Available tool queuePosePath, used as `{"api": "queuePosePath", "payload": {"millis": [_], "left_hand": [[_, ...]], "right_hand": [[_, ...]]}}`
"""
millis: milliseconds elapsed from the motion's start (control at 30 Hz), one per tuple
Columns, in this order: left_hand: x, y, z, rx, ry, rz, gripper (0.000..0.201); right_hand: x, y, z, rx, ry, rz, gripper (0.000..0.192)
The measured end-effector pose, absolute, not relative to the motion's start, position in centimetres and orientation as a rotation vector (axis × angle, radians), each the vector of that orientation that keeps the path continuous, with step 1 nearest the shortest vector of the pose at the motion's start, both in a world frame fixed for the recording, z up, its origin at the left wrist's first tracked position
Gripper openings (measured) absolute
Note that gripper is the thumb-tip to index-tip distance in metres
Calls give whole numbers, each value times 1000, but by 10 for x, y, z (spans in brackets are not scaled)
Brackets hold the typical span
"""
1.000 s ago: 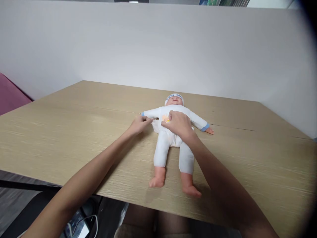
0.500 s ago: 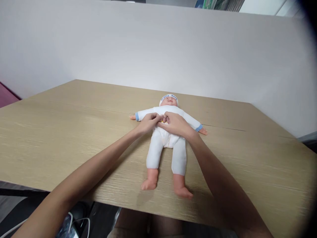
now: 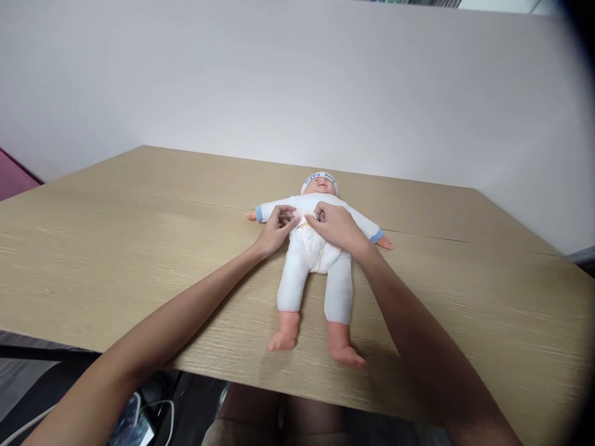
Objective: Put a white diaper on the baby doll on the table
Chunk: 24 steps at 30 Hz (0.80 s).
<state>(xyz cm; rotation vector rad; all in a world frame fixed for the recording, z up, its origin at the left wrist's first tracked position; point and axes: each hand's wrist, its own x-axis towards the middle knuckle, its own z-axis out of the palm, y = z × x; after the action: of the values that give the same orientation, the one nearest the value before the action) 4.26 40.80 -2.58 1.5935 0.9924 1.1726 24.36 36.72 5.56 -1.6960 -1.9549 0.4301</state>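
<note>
Diaper (image 3: pixel 317 253) sits on a doll (image 3: pixel 292 285) lying face-up on the surface (image 3: pixel 139 248), left hand (image 3: pixel 275 233) and right hand (image 3: pixel 339 228) at its waist, fingers curled, grip unclear; uneven tugging could skew it.

The doll (image 3: pixel 316 203) before me wears a white suit (image 3: pixel 292 285) that looks like matt cloth, smooth on the legs, with blue cuffs (image 3: pixel 377 236) of similar cloth. Its feet (image 3: pixel 284 337) look like smooth plastic. The diaper (image 3: pixel 320 255) around it seems soft and papery, slightly wrinkled. Under the doll, the table (image 3: pixel 139 241) shows a wood-like, streaked surface, a little glossy; behind it, the wall (image 3: pixel 279 80) looks smooth and matt.
</note>
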Motion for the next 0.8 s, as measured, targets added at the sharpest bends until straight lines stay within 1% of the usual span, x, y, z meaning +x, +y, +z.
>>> {"api": "queuePosePath", "payload": {"millis": [67,233,300,400,500,567,700,800], "left_hand": [[43,405,-22,1609,1048,1210,56],[49,373,7,1552,1269,1338,41],[50,349,21,1609,1244,1300,41],[48,313,34,1791,1214,1104,49],[41,290,33,2051,1168,837,48],[36,286,26,2168,1120,738,44],[31,293,12,2110,1055,752,46],[34,297,6,2038,1045,769,49]], "right_hand": [[246,368,53,-1644,-1874,453,22],[247,360,56,-1466,-1777,382,17],[250,349,59,-1380,-1716,344,24],[261,326,57,-1271,-1631,310,36],[281,305,38,-1235,-1591,345,42],[295,297,18,-1247,-1622,385,50],[310,292,-16,-1247,-1828,380,63],[309,294,-22,-1229,-1942,368,68]]}}
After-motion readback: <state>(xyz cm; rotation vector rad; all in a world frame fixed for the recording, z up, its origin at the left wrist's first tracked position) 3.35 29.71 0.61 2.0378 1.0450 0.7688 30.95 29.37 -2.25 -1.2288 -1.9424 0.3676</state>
